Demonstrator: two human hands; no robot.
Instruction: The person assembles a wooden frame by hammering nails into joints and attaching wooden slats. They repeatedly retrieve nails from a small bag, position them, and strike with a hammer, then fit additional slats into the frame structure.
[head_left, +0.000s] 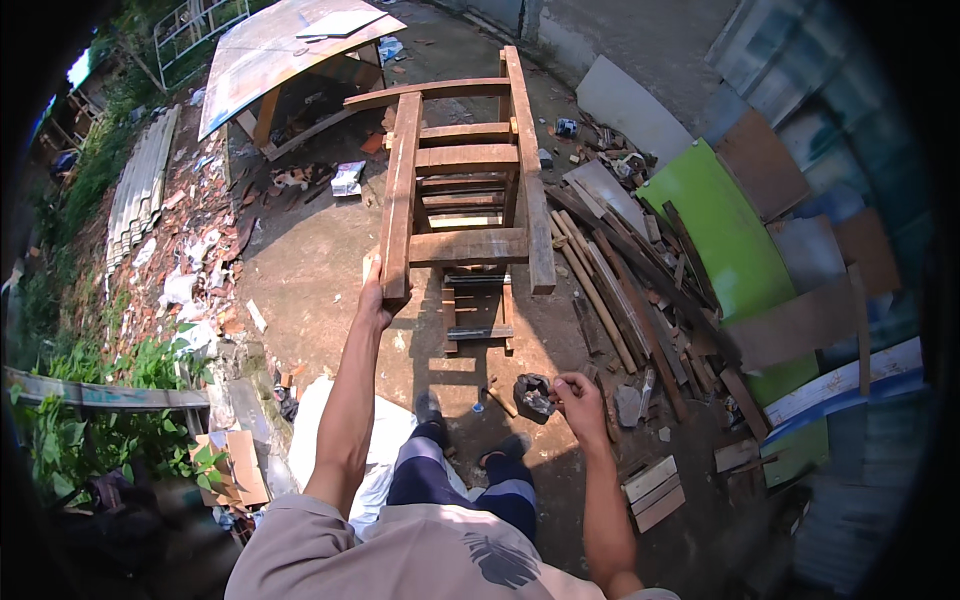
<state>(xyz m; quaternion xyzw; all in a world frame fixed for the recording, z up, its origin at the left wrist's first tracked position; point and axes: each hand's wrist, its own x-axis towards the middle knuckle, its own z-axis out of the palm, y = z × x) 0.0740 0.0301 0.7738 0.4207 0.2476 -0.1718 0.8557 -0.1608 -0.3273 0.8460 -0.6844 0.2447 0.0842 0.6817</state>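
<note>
My left hand (373, 297) grips the near left post of a brown wooden frame (468, 160), which has several crosspieces between its posts and looks like an unfinished chair or stool. Its far end rises away from me. Beneath it stands a lower wooden piece with dark crossbars (480, 332). My right hand (580, 405) is held away from the frame, fingers curled and pinched together; whatever is in them, if anything, is too small to make out. Just left of that hand a black plastic bag (535, 398) with small contents appears. A hammer-like tool with a wooden handle (502, 402) lies near my feet.
A large board-topped table (290, 55) stands at the far left. Long wooden strips (610, 290) are piled on the right, beside leaning panels, including a green one (705, 230). Rubble and litter (185, 265) line the left side. A white sheet or sack (385, 440) lies by my legs.
</note>
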